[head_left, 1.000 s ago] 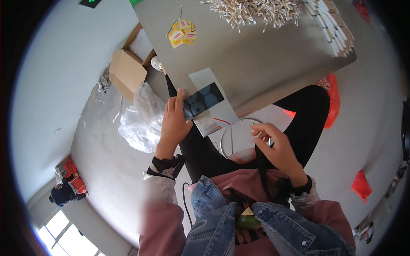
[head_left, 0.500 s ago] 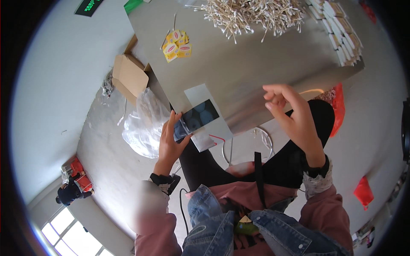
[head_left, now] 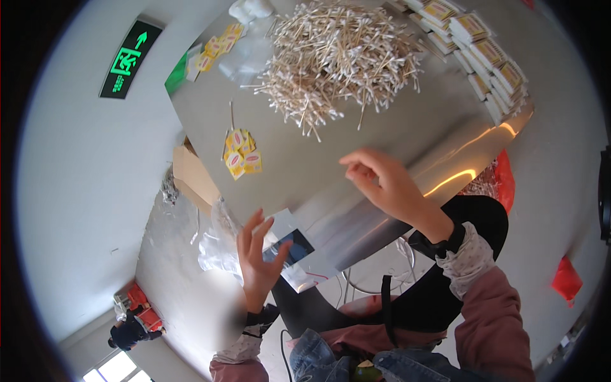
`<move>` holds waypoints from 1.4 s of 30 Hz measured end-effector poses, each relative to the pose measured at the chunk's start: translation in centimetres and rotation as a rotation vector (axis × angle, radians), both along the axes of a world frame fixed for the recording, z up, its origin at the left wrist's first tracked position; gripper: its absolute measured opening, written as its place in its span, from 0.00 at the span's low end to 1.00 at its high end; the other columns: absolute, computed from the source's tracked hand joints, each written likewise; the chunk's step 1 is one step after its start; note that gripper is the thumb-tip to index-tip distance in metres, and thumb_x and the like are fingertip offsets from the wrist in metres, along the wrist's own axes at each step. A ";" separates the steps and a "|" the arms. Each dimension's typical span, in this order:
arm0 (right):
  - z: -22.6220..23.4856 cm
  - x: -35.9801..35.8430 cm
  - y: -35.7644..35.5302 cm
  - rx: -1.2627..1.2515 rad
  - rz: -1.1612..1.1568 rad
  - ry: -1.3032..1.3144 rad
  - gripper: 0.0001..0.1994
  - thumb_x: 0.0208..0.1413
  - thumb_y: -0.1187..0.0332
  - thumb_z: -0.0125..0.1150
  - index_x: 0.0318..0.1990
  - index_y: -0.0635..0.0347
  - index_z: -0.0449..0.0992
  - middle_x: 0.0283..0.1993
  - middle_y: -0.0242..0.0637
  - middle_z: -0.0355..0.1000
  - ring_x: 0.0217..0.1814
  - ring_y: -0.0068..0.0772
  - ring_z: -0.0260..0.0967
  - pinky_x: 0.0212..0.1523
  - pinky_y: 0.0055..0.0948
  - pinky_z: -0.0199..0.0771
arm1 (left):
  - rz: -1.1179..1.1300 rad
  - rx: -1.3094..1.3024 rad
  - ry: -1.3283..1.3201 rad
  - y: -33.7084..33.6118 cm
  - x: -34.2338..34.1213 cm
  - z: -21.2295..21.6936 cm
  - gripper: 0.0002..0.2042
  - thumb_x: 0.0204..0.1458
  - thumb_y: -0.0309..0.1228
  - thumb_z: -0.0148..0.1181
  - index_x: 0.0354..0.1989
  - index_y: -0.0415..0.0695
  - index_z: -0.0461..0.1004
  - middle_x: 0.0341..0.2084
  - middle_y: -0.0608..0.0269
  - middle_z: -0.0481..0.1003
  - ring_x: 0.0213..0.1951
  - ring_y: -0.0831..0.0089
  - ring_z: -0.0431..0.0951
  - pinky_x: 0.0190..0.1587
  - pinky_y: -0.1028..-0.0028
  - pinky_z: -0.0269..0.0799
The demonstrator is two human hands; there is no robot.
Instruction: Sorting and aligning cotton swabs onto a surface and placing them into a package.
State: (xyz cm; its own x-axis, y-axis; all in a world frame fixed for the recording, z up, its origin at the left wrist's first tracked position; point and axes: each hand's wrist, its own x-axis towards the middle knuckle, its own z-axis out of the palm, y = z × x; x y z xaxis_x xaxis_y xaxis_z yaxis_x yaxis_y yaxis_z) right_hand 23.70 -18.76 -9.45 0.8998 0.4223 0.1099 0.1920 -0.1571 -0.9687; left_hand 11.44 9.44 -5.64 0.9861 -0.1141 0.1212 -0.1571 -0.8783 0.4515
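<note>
My left hand [head_left: 258, 261] has its fingers spread over the near left table edge. Partly behind its thumb lies a dark, glossy rectangle [head_left: 298, 247] with bluish round shapes, on a white sheet [head_left: 287, 219]; I cannot tell whether the hand touches it. Above the front of the steel table [head_left: 305, 184], my right hand [head_left: 391, 184] has bent fingers, thumb and index apart, with nothing visible between them. Beyond it is a large loose heap of cotton swabs [head_left: 340, 63]. Small yellow paper labels [head_left: 240, 156] lie to the left, with a few single swabs beside them.
Stacked packs of swabs [head_left: 490, 60] stand at the far right. More yellow labels [head_left: 219, 46] and a clear plastic bag [head_left: 248, 62] lie far left. A cardboard box [head_left: 193, 177] and plastic bags [head_left: 215, 251] stand left of the table. A person [head_left: 130, 328] is across the room.
The view has tilted up, showing more of the table's far side. My left hand has left the dark rectangle's end and spread its fingers. My right hand has moved further over the table.
</note>
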 end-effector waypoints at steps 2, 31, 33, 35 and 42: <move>-1.5 0.8 -1.4 -0.137 -0.165 0.009 0.10 0.62 0.72 0.59 0.49 0.60 0.76 0.36 0.37 0.76 0.35 0.29 0.74 0.37 0.29 0.73 | 0.080 -0.198 0.049 -3.0 5.8 1.0 0.25 0.44 0.23 0.71 0.54 0.42 0.75 0.58 0.50 0.71 0.57 0.53 0.73 0.60 0.56 0.66; -1.4 1.9 0.3 -0.365 0.083 -0.286 0.16 0.47 0.70 0.69 0.44 0.59 0.72 0.44 0.40 0.70 0.39 0.48 0.74 0.37 0.42 0.74 | 0.064 -0.196 -0.118 -9.6 9.0 -4.4 0.16 0.46 0.19 0.70 0.45 0.41 0.80 0.41 0.58 0.76 0.41 0.61 0.78 0.42 0.67 0.76; -1.4 1.9 1.2 -0.385 0.108 -0.343 0.19 0.44 0.69 0.72 0.44 0.59 0.72 0.46 0.40 0.69 0.42 0.47 0.74 0.39 0.42 0.75 | 0.101 -0.228 -0.110 -9.0 9.8 -3.9 0.15 0.46 0.20 0.70 0.44 0.40 0.80 0.41 0.58 0.76 0.40 0.61 0.78 0.42 0.67 0.76; -1.9 2.0 2.0 -0.424 0.022 -0.450 0.17 0.44 0.70 0.70 0.42 0.59 0.72 0.43 0.40 0.70 0.43 0.45 0.73 0.41 0.41 0.74 | 0.134 -0.257 -0.104 -8.3 11.1 -3.5 0.14 0.47 0.20 0.70 0.43 0.40 0.79 0.41 0.58 0.76 0.40 0.61 0.78 0.41 0.67 0.75; -3.1 3.0 3.0 -0.424 -0.015 -0.394 0.09 0.48 0.75 0.64 0.38 0.61 0.74 0.36 0.39 0.69 0.38 0.45 0.71 0.38 0.41 0.73 | 0.393 -0.224 -0.024 -5.2 15.3 -4.2 0.15 0.51 0.33 0.70 0.43 0.38 0.77 0.38 0.56 0.78 0.38 0.66 0.80 0.40 0.71 0.73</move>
State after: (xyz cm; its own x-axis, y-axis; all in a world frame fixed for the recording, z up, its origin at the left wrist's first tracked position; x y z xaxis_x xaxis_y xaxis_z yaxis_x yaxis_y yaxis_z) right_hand 26.74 -15.72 -12.54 0.8315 0.4897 0.2621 0.5203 -0.5213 -0.6764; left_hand 26.75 4.24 -9.81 0.9458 0.3003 0.1239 0.1560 -0.7543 0.6377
